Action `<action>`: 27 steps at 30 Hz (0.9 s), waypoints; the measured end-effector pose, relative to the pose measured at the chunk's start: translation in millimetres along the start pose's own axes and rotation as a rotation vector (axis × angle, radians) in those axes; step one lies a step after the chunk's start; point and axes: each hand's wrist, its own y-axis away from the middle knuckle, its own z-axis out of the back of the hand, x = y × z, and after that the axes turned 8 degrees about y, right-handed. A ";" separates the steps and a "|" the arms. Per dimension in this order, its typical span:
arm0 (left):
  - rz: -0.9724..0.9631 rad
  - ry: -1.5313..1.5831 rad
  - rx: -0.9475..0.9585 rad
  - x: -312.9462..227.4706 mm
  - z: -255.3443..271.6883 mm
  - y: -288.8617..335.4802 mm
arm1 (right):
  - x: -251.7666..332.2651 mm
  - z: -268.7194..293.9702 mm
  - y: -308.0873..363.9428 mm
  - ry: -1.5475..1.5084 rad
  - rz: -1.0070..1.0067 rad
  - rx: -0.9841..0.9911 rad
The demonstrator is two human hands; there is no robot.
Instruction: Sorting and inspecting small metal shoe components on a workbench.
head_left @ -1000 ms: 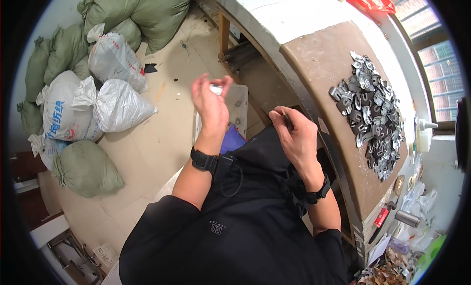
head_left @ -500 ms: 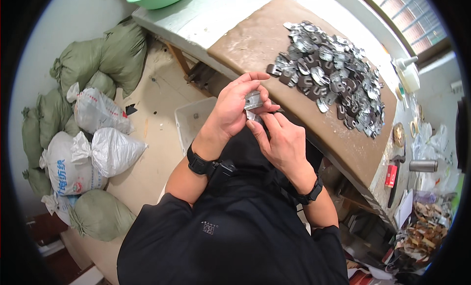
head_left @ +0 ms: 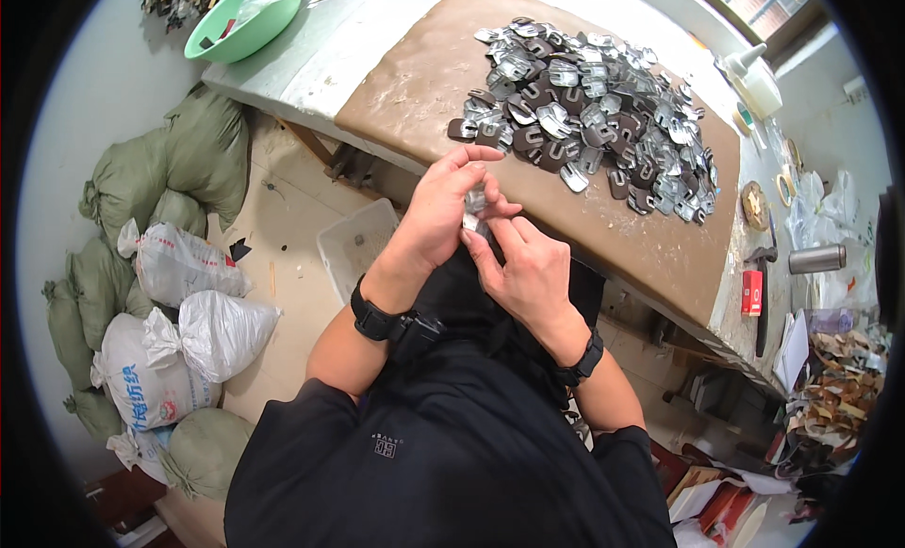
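Observation:
Close together at the table's near edge, my two hands work on small shiny pieces. My left hand (head_left: 441, 209) is curled round a clear, silvery piece (head_left: 474, 200), its index finger stretched out above. The thumb and fingers of my right hand (head_left: 530, 270) pinch a small pale piece (head_left: 473, 223) just below it; my fingers hide most of its shape. Beyond my hands a large pile of notched pieces (head_left: 566, 96), clear and dark brown, covers part of the brown mat (head_left: 405, 105).
A green bowl (head_left: 255, 39) stands at the far left table corner. Along the right lie a metal cylinder (head_left: 816, 259), a red box (head_left: 751, 292) and tape rolls. A pale bin (head_left: 330, 242) is on the floor, left of my arms; tied sacks (head_left: 222, 336) line the left wall.
My view has shifted, so the table and pile appear farther left and more of the green bowl shows. My hands stay together, with the pale piece slightly tilted between them.

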 end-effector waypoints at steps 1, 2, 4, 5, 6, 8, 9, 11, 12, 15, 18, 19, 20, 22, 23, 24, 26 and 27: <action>0.003 0.002 0.006 2.6 -1.3 -1.1 | -2.7 -0.5 0.8 0.004 -0.009 -0.004; 0.011 0.000 0.011 4.1 -1.6 -2.8 | -5.7 -0.7 1.7 0.017 -0.015 0.000; 0.032 0.088 0.035 6.0 -2.9 -6.6 | -10.3 1.0 2.0 0.033 -0.023 0.003; 0.036 0.088 0.038 5.7 -2.7 -8.0 | -11.6 1.7 2.3 0.001 -0.033 -0.006; 0.051 0.110 0.058 5.1 -1.5 -8.6 | -12.8 2.3 3.1 -0.032 -0.043 -0.013; 0.069 0.134 0.077 4.4 -0.7 -10.3 | -16.7 6.4 3.0 -0.048 -0.042 0.001; 0.094 0.108 0.090 3.8 -0.9 -10.2 | -17.9 8.5 3.2 -0.068 -0.038 0.015; 0.121 0.083 0.101 3.2 -1.7 -9.8 | -18.8 11.4 3.1 -0.074 -0.039 0.033; 0.132 0.059 0.099 2.8 -2.4 -10.0 | -19.4 12.1 3.1 -0.076 -0.039 0.046; 0.155 0.017 0.100 4.0 -3.1 -12.5 | -22.4 12.2 3.3 -0.082 -0.025 0.035; 0.087 0.064 0.073 9.9 -10.3 -15.3 | -20.5 6.6 4.6 -0.062 -0.067 0.009; 0.007 0.130 0.040 13.6 -14.4 -16.0 | -17.5 2.3 6.4 -0.060 -0.074 0.003; 0.014 0.124 0.045 18.8 -18.3 -16.0 | -12.6 -2.8 9.7 -0.242 -0.256 0.039; -0.150 0.361 0.089 26.4 -22.3 -14.6 | -5.0 2.4 7.7 -0.492 -0.448 0.146; -0.155 0.355 0.077 23.9 -21.3 -13.4 | -2.7 9.3 3.8 -0.422 -0.410 0.187; -0.153 0.356 0.080 21.9 -22.1 -12.7 | -2.8 15.1 2.9 -0.354 -0.377 0.232; -0.184 0.287 0.010 17.9 -23.1 -12.3 | -7.1 15.4 7.4 -0.355 -0.299 0.148; -0.236 0.290 0.042 16.7 -19.6 -14.1 | -7.5 15.9 6.9 -0.361 -0.217 0.067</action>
